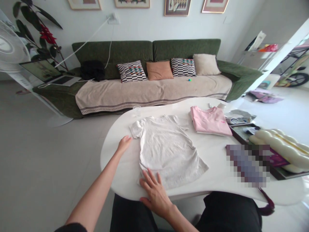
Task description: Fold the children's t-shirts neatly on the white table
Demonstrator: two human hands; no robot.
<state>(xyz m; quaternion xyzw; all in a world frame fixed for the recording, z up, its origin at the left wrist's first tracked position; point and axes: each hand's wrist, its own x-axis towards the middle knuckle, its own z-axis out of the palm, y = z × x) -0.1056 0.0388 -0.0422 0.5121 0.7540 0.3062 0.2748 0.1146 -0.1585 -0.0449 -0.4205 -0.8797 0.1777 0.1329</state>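
Pale grey short-sleeve tee (166, 148) lies flat on the left half of the white table (214, 154); prob light n floppy, so imo grab shoulders or hem corners. R hand (155, 193) spread open at table's near edge, gripping nothing; L hand (124, 144) half-curled nr table's left rim, can't tell if pinching.

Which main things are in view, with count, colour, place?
Table: 1, white, centre
T-shirt: 1, light grey, on table
Folded clothing: pink, count unclear, on table
Tray: 1, dark, table's right
Puffy object: 1, cream, on tray
Sofa: 1, green, by wall
Cushions: 4, mixed colours, on sofa
Blanket: 1, beige, sofa seat
Laptop: 1, grey, on sofa arm
Fan: 1, white, far left
Pictures: 4, mixed, on wall
Left hand: 1, near T-shirt sleeve
Right hand: 1, on T-shirt
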